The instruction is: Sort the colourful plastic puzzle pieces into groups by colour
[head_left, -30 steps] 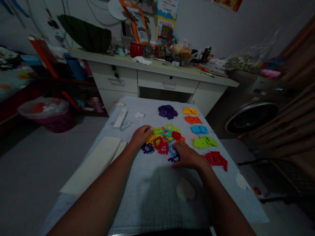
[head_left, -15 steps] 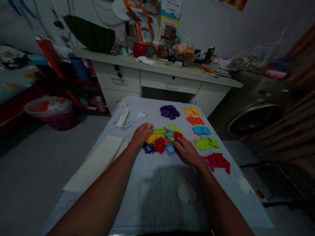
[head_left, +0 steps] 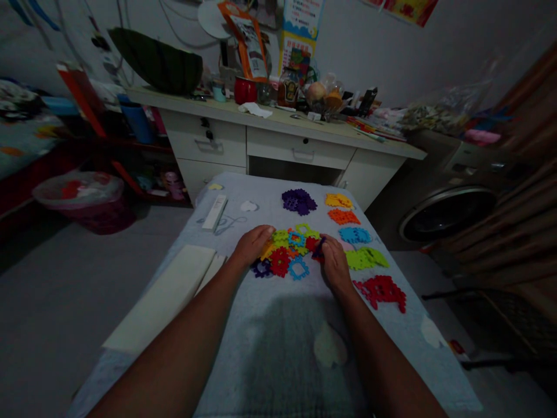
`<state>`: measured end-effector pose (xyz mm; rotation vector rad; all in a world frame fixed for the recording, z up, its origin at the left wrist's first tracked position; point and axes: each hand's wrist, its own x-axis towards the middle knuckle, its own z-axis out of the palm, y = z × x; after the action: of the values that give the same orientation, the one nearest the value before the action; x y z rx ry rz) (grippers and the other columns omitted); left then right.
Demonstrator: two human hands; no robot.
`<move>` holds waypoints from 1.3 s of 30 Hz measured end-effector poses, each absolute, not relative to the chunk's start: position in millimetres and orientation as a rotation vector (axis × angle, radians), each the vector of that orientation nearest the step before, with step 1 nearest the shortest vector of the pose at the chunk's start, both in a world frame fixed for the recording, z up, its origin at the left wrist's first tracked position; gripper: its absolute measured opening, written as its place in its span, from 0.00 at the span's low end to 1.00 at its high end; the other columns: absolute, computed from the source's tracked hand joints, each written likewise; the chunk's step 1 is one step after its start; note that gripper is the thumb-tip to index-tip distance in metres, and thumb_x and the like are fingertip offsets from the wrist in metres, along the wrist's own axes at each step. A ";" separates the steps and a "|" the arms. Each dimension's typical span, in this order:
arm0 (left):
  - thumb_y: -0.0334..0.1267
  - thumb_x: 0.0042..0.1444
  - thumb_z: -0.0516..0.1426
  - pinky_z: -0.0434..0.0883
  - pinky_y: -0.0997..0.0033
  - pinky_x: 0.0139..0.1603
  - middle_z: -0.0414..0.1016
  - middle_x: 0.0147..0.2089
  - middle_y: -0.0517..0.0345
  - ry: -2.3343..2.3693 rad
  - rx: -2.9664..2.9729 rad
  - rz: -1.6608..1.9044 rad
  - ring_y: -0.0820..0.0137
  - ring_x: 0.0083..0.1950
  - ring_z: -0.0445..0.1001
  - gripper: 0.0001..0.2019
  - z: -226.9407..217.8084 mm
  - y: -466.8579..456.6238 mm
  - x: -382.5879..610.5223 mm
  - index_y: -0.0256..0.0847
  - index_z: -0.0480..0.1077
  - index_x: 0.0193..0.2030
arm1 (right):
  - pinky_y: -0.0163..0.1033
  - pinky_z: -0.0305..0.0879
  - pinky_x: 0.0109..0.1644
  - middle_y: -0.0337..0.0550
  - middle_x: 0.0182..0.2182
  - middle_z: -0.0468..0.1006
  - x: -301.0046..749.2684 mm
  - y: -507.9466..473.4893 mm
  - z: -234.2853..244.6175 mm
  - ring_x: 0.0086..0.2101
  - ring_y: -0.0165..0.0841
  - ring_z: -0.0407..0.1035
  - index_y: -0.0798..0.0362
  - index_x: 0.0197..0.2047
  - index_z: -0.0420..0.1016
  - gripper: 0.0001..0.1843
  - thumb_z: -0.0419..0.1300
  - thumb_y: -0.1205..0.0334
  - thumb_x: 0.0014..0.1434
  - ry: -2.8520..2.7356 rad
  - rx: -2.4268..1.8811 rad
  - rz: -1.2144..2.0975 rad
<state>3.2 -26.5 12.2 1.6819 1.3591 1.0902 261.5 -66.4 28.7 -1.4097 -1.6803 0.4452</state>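
A mixed pile of notched plastic building pieces (head_left: 281,261) in red, blue, green, yellow and purple lies mid-table. My left hand (head_left: 253,245) rests against the pile's left edge, fingers stretched out, their undersides partly hidden. At the pile's right side my right hand (head_left: 335,261) pinches a purple building piece (head_left: 319,248). Single-colour heaps lie around: purple pieces (head_left: 299,201) behind the pile, then yellow pieces (head_left: 339,201), orange pieces (head_left: 343,216), blue pieces (head_left: 355,235), green pieces (head_left: 366,259) and red pieces (head_left: 382,292) down the right side.
A narrow white box (head_left: 214,213) and a pale flat slab (head_left: 163,299) lie on the cloth-covered table's (head_left: 278,360) left side. Beyond stands a cluttered white desk (head_left: 209,133). A washing machine (head_left: 448,191) is at right, a lined waste bin (head_left: 85,203) at left.
My right hand has shifted slightly right, away from the pile, and the purple piece in it shows more clearly. My left hand stays by the pile's left edge. The view has shifted slightly.
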 end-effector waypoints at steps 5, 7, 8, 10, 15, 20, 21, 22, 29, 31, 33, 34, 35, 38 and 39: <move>0.57 0.61 0.46 0.65 0.60 0.60 0.80 0.50 0.54 1.383 1.840 0.971 0.59 0.55 0.74 0.25 17.5 -27.0 3.2 0.44 0.77 0.46 | 0.45 0.63 0.57 0.49 0.43 0.78 257.8 -66.1 29.6 0.46 0.38 0.70 0.52 0.42 0.75 0.23 0.43 0.49 0.67 -1.739 -1.414 0.644; 0.57 0.61 0.46 0.67 0.60 0.58 0.80 0.49 0.53 1.387 1.842 0.974 0.59 0.53 0.75 0.25 19.1 -27.0 3.5 0.43 0.77 0.45 | 0.42 0.65 0.53 0.48 0.40 0.78 255.8 -69.2 32.6 0.43 0.37 0.71 0.52 0.42 0.75 0.23 0.42 0.49 0.67 -1.757 -1.393 0.683; 0.57 0.61 0.46 0.68 0.61 0.57 0.80 0.48 0.53 1.382 1.828 0.985 0.59 0.52 0.75 0.26 19.5 -27.0 3.7 0.43 0.77 0.44 | 0.41 0.65 0.51 0.48 0.40 0.78 255.0 -71.0 34.1 0.41 0.37 0.71 0.52 0.41 0.75 0.23 0.42 0.50 0.68 -1.759 -1.379 0.705; 0.57 0.61 0.46 0.69 0.61 0.55 0.80 0.46 0.52 1.371 1.780 1.015 0.60 0.50 0.75 0.25 19.8 -27.1 4.1 0.42 0.77 0.44 | 0.40 0.65 0.49 0.47 0.39 0.78 254.4 -74.1 36.6 0.40 0.36 0.71 0.52 0.40 0.75 0.23 0.42 0.50 0.68 -1.750 -1.345 0.748; 0.58 0.60 0.47 0.69 0.62 0.52 0.80 0.43 0.52 1.354 1.687 1.057 0.60 0.47 0.75 0.25 20.0 -26.9 4.6 0.40 0.76 0.42 | 0.41 0.65 0.49 0.47 0.37 0.74 257.1 -72.2 43.1 0.41 0.36 0.69 0.52 0.36 0.73 0.22 0.42 0.52 0.67 -1.687 -1.318 0.644; 0.58 0.61 0.47 0.70 0.63 0.51 0.79 0.42 0.54 1.325 1.685 1.057 0.61 0.46 0.75 0.25 18.1 -24.9 4.2 0.41 0.75 0.40 | 0.41 0.66 0.44 0.45 0.34 0.73 255.7 -45.8 56.6 0.37 0.37 0.68 0.52 0.38 0.73 0.19 0.48 0.50 0.63 -1.560 -1.412 0.613; 0.58 0.61 0.47 0.70 0.63 0.51 0.79 0.42 0.54 1.324 1.682 1.059 0.61 0.46 0.75 0.25 17.4 -24.6 4.2 0.41 0.75 0.41 | 0.41 0.66 0.41 0.44 0.33 0.73 253.4 -36.7 58.6 0.36 0.37 0.68 0.53 0.39 0.73 0.17 0.50 0.50 0.61 -1.532 -1.421 0.638; 0.58 0.61 0.47 0.70 0.63 0.51 0.79 0.42 0.54 1.322 1.677 1.063 0.61 0.46 0.75 0.25 16.8 -24.5 4.1 0.41 0.75 0.41 | 0.40 0.66 0.39 0.43 0.31 0.73 250.5 -26.5 59.8 0.34 0.36 0.68 0.53 0.40 0.72 0.17 0.52 0.50 0.59 -1.503 -1.423 0.660; 0.56 0.60 0.49 0.70 0.66 0.46 0.79 0.39 0.55 1.298 1.652 1.070 0.63 0.43 0.75 0.22 17.6 -25.5 4.0 0.41 0.75 0.39 | 0.36 0.65 0.32 0.35 0.27 0.71 222.7 57.9 47.9 0.27 0.31 0.67 0.52 0.46 0.68 0.18 0.55 0.60 0.50 -1.451 -1.459 0.694; 0.55 0.59 0.50 0.70 0.67 0.43 0.78 0.37 0.57 1.297 1.665 1.042 0.64 0.41 0.75 0.21 18.5 -25.4 3.7 0.41 0.75 0.38 | 0.36 0.66 0.34 0.35 0.27 0.71 217.4 79.0 42.5 0.28 0.32 0.68 0.52 0.45 0.69 0.18 0.54 0.63 0.49 -1.471 -1.508 0.656; 0.54 0.59 0.51 0.69 0.68 0.41 0.78 0.35 0.59 1.303 1.694 1.015 0.65 0.38 0.74 0.19 19.3 -25.4 3.5 0.41 0.75 0.38 | 0.36 0.66 0.36 0.36 0.28 0.71 214.1 96.3 39.2 0.30 0.32 0.68 0.53 0.44 0.70 0.18 0.54 0.65 0.48 -1.500 -1.538 0.602; 0.53 0.59 0.51 0.69 0.69 0.40 0.78 0.35 0.59 1.307 1.710 1.004 0.65 0.38 0.74 0.19 19.6 -25.4 3.4 0.42 0.75 0.37 | 0.37 0.66 0.37 0.36 0.28 0.71 212.9 103.3 38.5 0.30 0.32 0.67 0.54 0.43 0.71 0.18 0.54 0.66 0.47 -1.515 -1.549 0.569; 0.53 0.59 0.51 0.69 0.69 0.40 0.78 0.35 0.59 1.311 1.722 0.998 0.65 0.38 0.74 0.18 19.8 -25.6 3.4 0.42 0.75 0.38 | 0.37 0.66 0.39 0.36 0.28 0.71 211.9 109.3 38.5 0.31 0.32 0.67 0.54 0.43 0.71 0.18 0.54 0.66 0.47 -1.530 -1.559 0.535; 0.52 0.58 0.52 0.69 0.69 0.40 0.78 0.36 0.58 1.316 1.732 0.996 0.65 0.38 0.74 0.17 19.8 -26.5 3.6 0.42 0.76 0.39 | 0.39 0.66 0.44 0.37 0.28 0.71 209.7 120.9 40.7 0.32 0.33 0.67 0.53 0.41 0.72 0.17 0.54 0.68 0.46 -1.574 -1.593 0.449; 0.51 0.58 0.53 0.69 0.69 0.40 0.78 0.36 0.58 1.318 1.727 1.001 0.65 0.38 0.74 0.17 19.7 -26.8 3.8 0.42 0.76 0.39 | 0.39 0.65 0.46 0.37 0.29 0.72 209.1 123.0 41.5 0.33 0.33 0.67 0.53 0.41 0.73 0.17 0.54 0.68 0.46 -1.587 -1.606 0.429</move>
<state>3.8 -26.8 19.7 1.7269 1.3180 1.0014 209.1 123.0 41.5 -1.6055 -1.5865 0.4287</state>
